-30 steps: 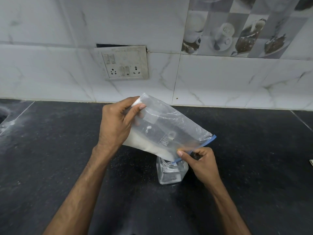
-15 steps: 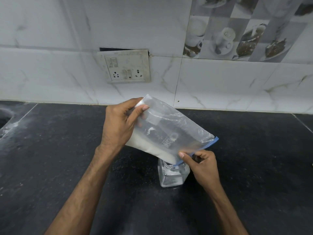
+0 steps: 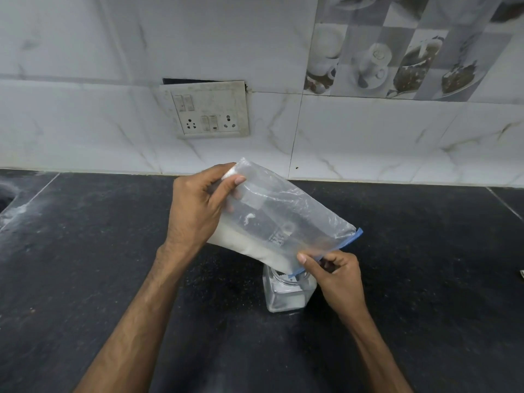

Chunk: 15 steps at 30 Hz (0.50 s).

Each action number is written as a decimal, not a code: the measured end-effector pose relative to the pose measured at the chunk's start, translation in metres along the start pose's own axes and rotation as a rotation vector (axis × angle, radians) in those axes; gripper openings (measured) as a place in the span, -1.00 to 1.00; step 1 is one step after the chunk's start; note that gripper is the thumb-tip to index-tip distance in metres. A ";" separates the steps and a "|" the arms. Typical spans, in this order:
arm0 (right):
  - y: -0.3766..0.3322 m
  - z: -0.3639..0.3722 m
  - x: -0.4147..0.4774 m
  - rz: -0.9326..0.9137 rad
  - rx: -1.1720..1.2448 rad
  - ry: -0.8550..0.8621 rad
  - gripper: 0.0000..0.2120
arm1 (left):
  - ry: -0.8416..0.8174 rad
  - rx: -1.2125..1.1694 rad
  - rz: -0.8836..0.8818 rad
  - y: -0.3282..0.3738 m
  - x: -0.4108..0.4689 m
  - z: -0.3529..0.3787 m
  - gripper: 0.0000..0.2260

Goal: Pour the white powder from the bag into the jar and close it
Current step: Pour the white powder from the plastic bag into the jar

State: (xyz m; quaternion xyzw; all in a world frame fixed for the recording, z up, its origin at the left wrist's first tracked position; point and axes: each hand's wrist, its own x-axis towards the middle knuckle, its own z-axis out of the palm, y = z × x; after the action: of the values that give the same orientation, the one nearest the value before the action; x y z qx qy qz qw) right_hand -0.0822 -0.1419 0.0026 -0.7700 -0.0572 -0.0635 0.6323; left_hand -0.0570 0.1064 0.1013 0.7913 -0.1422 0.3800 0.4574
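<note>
A clear zip bag (image 3: 286, 219) with a blue seal strip is held tilted over a small square glass jar (image 3: 286, 296) on the black counter. White powder (image 3: 249, 248) lies along the bag's lower edge and runs toward the open corner above the jar's mouth. Some powder sits in the jar's bottom. My left hand (image 3: 198, 211) grips the bag's raised closed end. At the blue strip, my right hand (image 3: 334, 270) pinches the bag's mouth right beside the jar. No lid is in view.
The black stone counter (image 3: 99, 251) carries a dusting of powder at the far left near a sink edge (image 3: 5, 199). A white tiled wall with a switch-and-socket plate (image 3: 207, 110) stands behind. A small object (image 3: 521, 273) peeks in at the right edge.
The bag and both hands keep nearly the same pose over the jar. A white layer of powder now shows in the jar's bottom, and the camera has tipped slightly.
</note>
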 end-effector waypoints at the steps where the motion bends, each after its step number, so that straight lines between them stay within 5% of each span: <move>1: 0.000 0.000 0.000 -0.014 -0.012 0.001 -0.82 | 0.001 0.002 0.002 0.000 0.000 0.000 -0.71; 15: -0.002 -0.003 0.000 -0.017 0.037 0.007 -0.91 | -0.019 -0.003 -0.018 0.000 0.001 0.001 -0.70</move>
State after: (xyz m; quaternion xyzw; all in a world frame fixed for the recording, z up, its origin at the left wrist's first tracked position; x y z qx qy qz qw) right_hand -0.0827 -0.1445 0.0048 -0.7574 -0.0624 -0.0706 0.6462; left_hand -0.0561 0.1056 0.1023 0.7955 -0.1397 0.3682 0.4605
